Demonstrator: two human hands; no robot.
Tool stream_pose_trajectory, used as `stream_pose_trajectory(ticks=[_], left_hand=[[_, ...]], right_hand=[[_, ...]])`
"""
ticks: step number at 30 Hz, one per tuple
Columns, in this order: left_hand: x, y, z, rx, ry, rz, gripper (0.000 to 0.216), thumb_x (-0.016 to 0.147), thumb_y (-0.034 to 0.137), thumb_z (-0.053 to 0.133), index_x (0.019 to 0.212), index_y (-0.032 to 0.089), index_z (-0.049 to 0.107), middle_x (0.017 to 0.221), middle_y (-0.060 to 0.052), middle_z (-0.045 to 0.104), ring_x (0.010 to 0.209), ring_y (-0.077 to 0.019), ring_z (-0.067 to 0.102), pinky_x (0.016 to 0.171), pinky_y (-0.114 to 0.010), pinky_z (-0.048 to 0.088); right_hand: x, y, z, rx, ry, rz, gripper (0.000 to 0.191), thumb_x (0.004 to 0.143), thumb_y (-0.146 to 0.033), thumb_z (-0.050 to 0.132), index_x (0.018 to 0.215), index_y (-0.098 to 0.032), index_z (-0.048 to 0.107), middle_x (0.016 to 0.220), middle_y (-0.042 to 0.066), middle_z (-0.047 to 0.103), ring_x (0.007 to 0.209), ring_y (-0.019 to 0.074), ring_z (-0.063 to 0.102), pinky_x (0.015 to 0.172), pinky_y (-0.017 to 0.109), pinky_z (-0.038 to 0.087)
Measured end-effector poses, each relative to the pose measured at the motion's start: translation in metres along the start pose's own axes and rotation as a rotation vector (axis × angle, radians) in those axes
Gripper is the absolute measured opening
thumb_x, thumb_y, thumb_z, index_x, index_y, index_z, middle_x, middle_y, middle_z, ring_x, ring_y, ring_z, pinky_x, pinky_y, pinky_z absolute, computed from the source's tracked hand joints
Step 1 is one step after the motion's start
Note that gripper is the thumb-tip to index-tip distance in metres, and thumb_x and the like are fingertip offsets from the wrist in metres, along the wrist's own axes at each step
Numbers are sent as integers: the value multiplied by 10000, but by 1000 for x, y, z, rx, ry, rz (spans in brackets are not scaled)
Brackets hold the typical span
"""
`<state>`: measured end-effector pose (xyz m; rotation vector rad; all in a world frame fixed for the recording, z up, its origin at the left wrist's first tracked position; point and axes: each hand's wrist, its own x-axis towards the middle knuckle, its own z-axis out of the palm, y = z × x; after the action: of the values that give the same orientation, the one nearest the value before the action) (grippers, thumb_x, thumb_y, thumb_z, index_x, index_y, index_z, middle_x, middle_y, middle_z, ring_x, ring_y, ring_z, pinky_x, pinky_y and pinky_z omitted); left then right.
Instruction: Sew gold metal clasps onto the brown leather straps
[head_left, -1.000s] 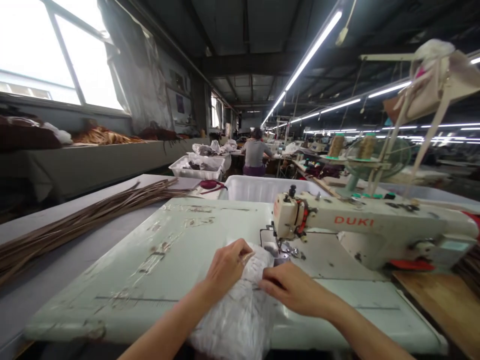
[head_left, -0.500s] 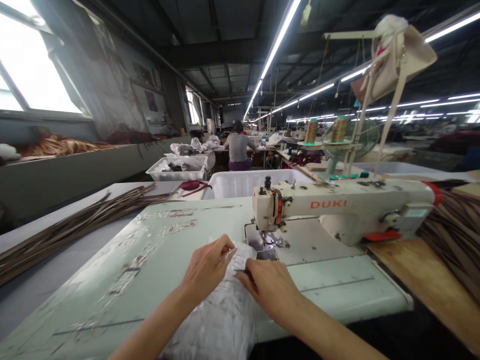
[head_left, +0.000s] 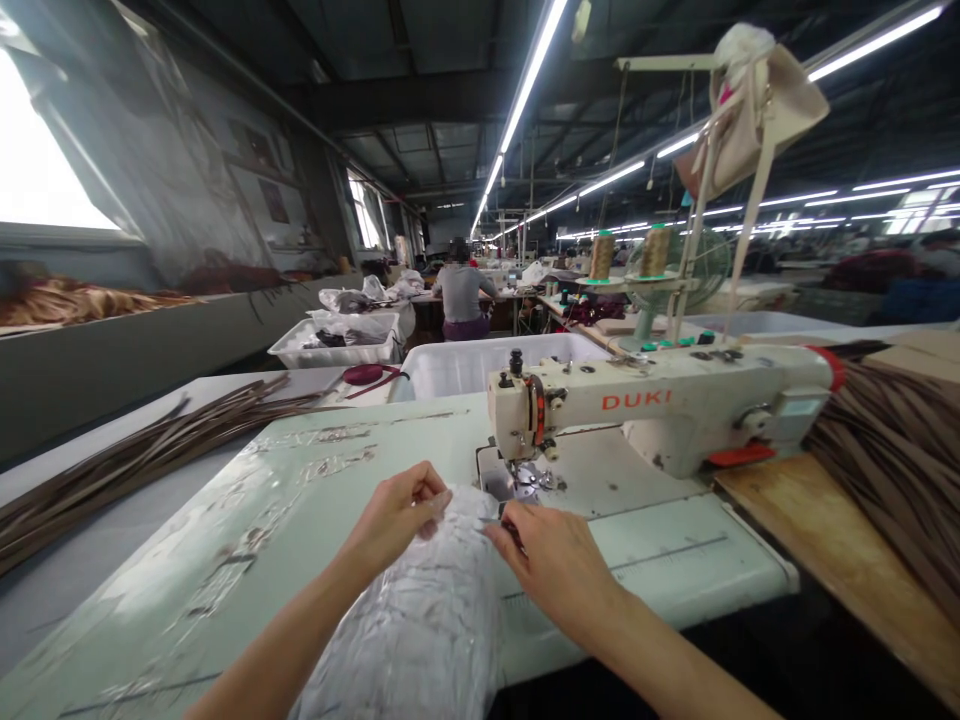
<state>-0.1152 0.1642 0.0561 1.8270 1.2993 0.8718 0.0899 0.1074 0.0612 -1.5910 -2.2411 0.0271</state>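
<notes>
A crinkled, shiny white sheet like thin plastic lies on the pale green table in front of me, reaching up to the sewing machine. At its upper left edge my left hand is closed in a pinch; whatever sits between the fingertips is too small to make out. Across the sheet, my right hand is closed around a small, thin pointed metal tool, its tip directed left over the sheet. Most of that tool is hidden by the fingers. The machine's needle area is just beyond both hands.
Bundles of brown strips lie at left and right. Behind the machine stand a white bin and thread cones. A wooden board juts from the right side. A person in grey sits farther off.
My hands have moved apart: the left fingers shifted left along the sheet, and the right hand's tool has come up off its earlier spot. The whole view has swung slightly right.
</notes>
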Motion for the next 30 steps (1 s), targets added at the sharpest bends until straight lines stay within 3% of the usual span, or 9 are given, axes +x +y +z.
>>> stream_pose_trajectory(ticks=[7, 11, 15, 18, 22, 25, 30], left_hand=[[-7, 10, 2, 204, 79, 41, 130, 825, 296, 523, 734, 203, 524, 568, 43, 578, 515, -136, 554, 523, -236, 405], [-8, 7, -3, 161, 31, 33, 121, 837, 279, 499, 742, 207, 516, 570, 52, 555, 520, -130, 555, 525, -230, 407], [-8, 12, -10, 239, -23, 59, 108, 854, 280, 483, 780, 216, 528, 603, 52, 567, 549, -129, 552, 540, -231, 389], [-12, 19, -8, 378, 4, 103, 115, 861, 307, 488, 791, 226, 530, 652, 49, 586, 584, -134, 535, 546, -237, 357], [-22, 23, -1, 557, 66, 166, 122, 888, 305, 453, 804, 237, 511, 713, 51, 596, 622, -138, 524, 584, -249, 334], [-29, 21, 3, 614, 45, 249, 132, 906, 292, 417, 820, 237, 501, 756, 41, 597, 652, -142, 534, 619, -256, 339], [-31, 15, -3, 629, 86, 331, 128, 892, 272, 420, 800, 231, 499, 753, 26, 597, 654, -146, 548, 621, -248, 351]], right_hand=[[5, -29, 20, -74, -44, -85, 264, 919, -367, 409, 825, -191, 582, 757, 45, 679, 616, 211, 625, 512, 277, 303], [5, -22, 19, -45, -62, -163, 283, 926, -362, 399, 774, -208, 581, 730, 25, 681, 620, 203, 627, 518, 276, 311], [4, -3, 8, 5, 8, -27, 328, 938, -435, 349, 786, -216, 541, 758, 8, 673, 661, 191, 628, 527, 268, 320], [5, 0, 6, 12, 27, 54, 319, 936, -452, 345, 814, -212, 517, 780, 8, 663, 672, 196, 628, 526, 270, 337], [8, -14, 15, -43, -3, 67, 276, 926, -429, 383, 881, -199, 528, 799, 41, 655, 672, 223, 631, 541, 292, 382], [15, -23, 25, -88, -9, 65, 226, 920, -372, 421, 889, -182, 539, 789, 54, 649, 655, 234, 631, 536, 307, 402], [24, -18, 33, -117, -20, 65, 164, 919, -273, 443, 884, -172, 568, 770, 66, 658, 665, 219, 630, 562, 300, 402]])
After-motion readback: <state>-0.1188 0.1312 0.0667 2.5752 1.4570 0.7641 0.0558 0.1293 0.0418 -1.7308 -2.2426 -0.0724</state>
